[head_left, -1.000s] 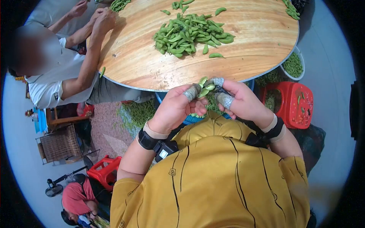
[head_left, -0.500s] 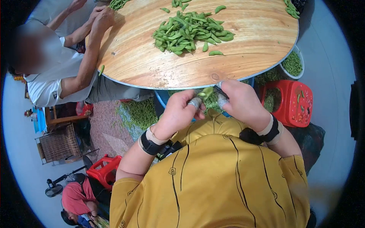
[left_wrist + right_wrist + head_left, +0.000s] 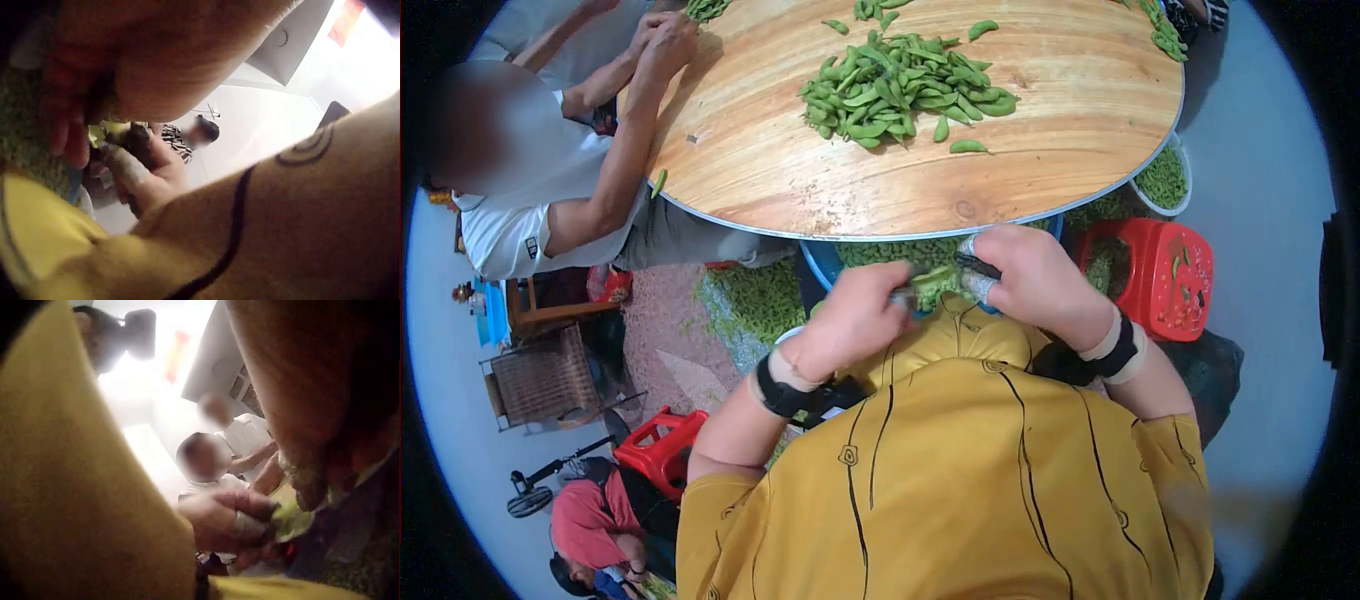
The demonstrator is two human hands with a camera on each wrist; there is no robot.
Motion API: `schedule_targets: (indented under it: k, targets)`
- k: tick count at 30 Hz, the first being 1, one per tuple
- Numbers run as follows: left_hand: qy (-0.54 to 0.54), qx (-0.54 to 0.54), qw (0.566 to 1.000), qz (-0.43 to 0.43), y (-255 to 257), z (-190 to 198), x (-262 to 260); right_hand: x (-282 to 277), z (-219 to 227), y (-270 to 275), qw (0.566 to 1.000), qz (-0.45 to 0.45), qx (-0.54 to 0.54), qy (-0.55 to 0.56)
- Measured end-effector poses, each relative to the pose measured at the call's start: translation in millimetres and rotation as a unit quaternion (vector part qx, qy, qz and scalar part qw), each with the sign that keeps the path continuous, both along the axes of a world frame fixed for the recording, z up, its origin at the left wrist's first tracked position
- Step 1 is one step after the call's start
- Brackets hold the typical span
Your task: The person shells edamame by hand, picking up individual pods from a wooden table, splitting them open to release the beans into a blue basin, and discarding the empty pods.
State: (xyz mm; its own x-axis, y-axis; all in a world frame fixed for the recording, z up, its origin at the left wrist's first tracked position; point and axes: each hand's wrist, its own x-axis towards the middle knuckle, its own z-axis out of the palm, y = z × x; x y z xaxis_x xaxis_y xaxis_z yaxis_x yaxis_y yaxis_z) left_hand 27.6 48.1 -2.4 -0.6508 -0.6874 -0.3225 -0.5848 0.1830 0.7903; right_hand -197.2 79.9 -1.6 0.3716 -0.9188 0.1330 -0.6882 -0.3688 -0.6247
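Between the two hands, just below the table's near edge, is a green pod (image 3: pixel 937 276), blurred in the head view. The left hand (image 3: pixel 855 318) has its fingers curled at the pod's left end. At its right end the right hand (image 3: pixel 1042 280) pinches with wrapped thumb and finger. In the right wrist view the green pod (image 3: pixel 292 520) shows pale and partly split between the fingertips. Under the hands stands a blue basin (image 3: pixel 824 262) holding shelled green beans (image 3: pixel 890 252). The left wrist view shows the right hand (image 3: pixel 147 178) close by, with green pieces at its fingertips.
On the wooden table (image 3: pixel 750 150) lies a heap of green pods (image 3: pixel 900 88), with more near its edges. A red stool (image 3: pixel 1185 285) and white bucket (image 3: pixel 1165 182) stand at right. A person in white (image 3: pixel 565 215) sits at left; another in red (image 3: pixel 590 520) is lower left.
The left hand has shifted left and down, away from the right hand. The pod pieces seen between the fingertips earlier have given way to a longer, blurred pod.
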Motion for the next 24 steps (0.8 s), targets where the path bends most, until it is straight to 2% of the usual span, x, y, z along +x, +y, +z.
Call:
schedule_targets:
  k: [1, 2, 3, 4, 5, 6, 7, 9, 11, 13, 14, 15, 16, 17, 18, 19, 20, 21, 22, 24]
  targets:
    - [-0.023, -0.061, 0.998, -0.004, -1, -9, 15, -2, 5, -4, 0.999, 0.036, 0.024, 0.001]
    - [-0.084, -0.182, 0.979, -0.038, -2, -11, 31, -3, 8, -9, 1.000, 0.005, 0.004, -0.023]
    - [-0.163, -0.174, 0.970, -0.036, -3, -16, 48, -4, 10, -18, 0.998, -0.026, -0.016, -0.046]
    - [-0.238, -0.197, 0.951, -0.020, 0, -18, 61, -7, 17, -28, 0.998, -0.056, 0.022, 0.004]
    - [-0.311, -0.220, 0.925, -0.004, 3, -19, 69, -8, 13, -41, 0.998, -0.055, 0.027, 0.003]
    - [-0.312, -0.216, 0.925, -0.004, 5, -18, 70, -9, 9, -56, 0.995, -0.065, -0.061, 0.036]
    - [-0.286, -0.232, 0.930, 0.003, 5, -14, 70, -10, 6, -69, 0.983, -0.074, -0.151, 0.068]
    - [-0.260, -0.247, 0.933, 0.009, 3, -6, 65, -9, -8, -86, 0.980, -0.069, -0.158, 0.097]
    - [-0.061, -0.164, 0.984, 0.019, -5, 3, 47, -6, -12, -88, 0.976, -0.065, -0.165, 0.129]
    - [-0.049, -0.114, 0.991, 0.042, -9, 19, 23, -3, -6, -81, 0.978, -0.078, -0.139, 0.137]
    - [0.014, -0.111, 0.992, 0.066, -12, 19, 14, -2, 2, -77, 0.978, -0.076, -0.136, 0.137]
    - [0.076, -0.108, 0.987, 0.091, -14, 17, 4, 0, 13, -71, 0.994, -0.102, 0.024, 0.031]
    - [0.075, -0.105, 0.987, 0.092, -14, 12, -7, 1, 17, -66, 0.972, -0.125, 0.184, -0.075]
    - [0.155, -0.020, 0.981, 0.116, -14, 6, -18, 2, 16, -61, 0.972, -0.124, 0.186, -0.076]
    - [0.233, 0.064, 0.961, 0.138, -15, 3, -26, 1, 16, -58, 0.954, -0.129, 0.222, -0.153]
    - [0.233, 0.065, 0.961, 0.137, -18, 1, -31, 0, 15, -54, 0.930, -0.134, 0.255, -0.230]
    - [0.188, 0.065, 0.974, 0.110, -21, 0, -35, 0, 15, -49, 0.929, -0.135, 0.256, -0.230]
    - [0.143, 0.064, 0.984, 0.083, -22, 1, -37, 0, 14, -43, 0.907, -0.130, 0.281, -0.286]
    - [0.152, 0.061, 0.983, 0.087, -22, 7, -39, 1, 13, -38, 0.881, -0.124, 0.303, -0.342]
    - [0.174, 0.091, 0.975, 0.105, -19, 2, -38, -1, 12, -31, 0.884, -0.130, 0.297, -0.336]
